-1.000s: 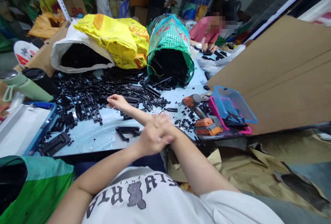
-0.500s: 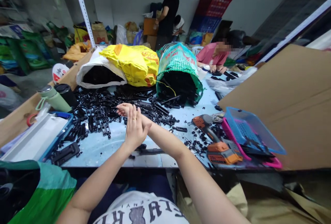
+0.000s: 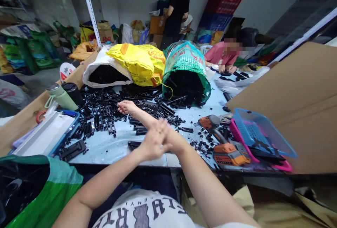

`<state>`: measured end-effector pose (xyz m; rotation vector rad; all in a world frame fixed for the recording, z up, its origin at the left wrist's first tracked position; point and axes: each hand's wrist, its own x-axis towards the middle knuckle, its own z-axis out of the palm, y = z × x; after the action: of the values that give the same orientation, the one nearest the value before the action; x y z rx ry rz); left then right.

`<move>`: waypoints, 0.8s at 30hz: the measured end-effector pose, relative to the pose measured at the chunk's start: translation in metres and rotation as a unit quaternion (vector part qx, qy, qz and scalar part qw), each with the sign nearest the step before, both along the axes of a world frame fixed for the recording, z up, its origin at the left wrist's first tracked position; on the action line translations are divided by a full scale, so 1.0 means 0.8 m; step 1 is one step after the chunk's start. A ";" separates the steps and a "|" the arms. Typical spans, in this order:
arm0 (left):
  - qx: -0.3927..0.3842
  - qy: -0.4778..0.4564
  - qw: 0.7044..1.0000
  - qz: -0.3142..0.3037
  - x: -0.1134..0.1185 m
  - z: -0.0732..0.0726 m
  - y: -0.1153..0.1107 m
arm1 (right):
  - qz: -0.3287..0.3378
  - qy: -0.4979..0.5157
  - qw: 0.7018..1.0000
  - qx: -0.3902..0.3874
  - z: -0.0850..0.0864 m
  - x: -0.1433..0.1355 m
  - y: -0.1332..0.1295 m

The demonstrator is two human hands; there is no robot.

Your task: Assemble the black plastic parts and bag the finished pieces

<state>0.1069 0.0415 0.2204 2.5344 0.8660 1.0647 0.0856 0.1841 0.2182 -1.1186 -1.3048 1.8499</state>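
My left hand [image 3: 154, 140] lies across my right forearm, its fingers stretched out and somewhat blurred by motion. Nothing shows in its grasp. My right hand [image 3: 127, 108] reaches over the heap of black plastic parts [image 3: 101, 103], with its fingers curled in and no object visible in them. Beneath my forearms a few longer black parts [image 3: 139, 129] lie on the light blue tabletop [image 3: 105, 150]. To the right rests an orange and grey cordless power tool [image 3: 217, 140], beside scattered black-headed screws [image 3: 201, 142].
Behind the heap lie a white sack [image 3: 91, 73], a yellow sack [image 3: 137, 63] and an open green sack [image 3: 186, 66] of black parts. Blue and pink baskets [image 3: 276, 140] stand right, by a cardboard sheet [image 3: 302, 108]. A green bottle [image 3: 61, 96] stands left. Co-workers are beyond.
My left hand has slid from my right wrist up the forearm towards the elbow. My right hand stays over the heap. The view has shifted slightly.
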 end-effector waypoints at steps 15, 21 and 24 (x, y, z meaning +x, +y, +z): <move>-0.020 -0.040 0.994 -0.101 -0.001 0.004 -0.036 | 0.050 -0.061 0.993 0.088 0.004 0.014 -0.009; 0.075 0.030 0.997 0.005 -0.006 -0.010 -0.028 | 0.069 -0.094 0.981 0.157 -0.010 0.023 -0.048; 0.095 -0.004 0.995 -0.008 -0.025 -0.037 -0.039 | 0.075 -0.124 0.964 0.224 -0.029 0.047 -0.069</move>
<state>0.0865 0.0101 0.1908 2.6841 0.7735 1.2042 0.1231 0.1290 0.1953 -1.0450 -1.8826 1.4343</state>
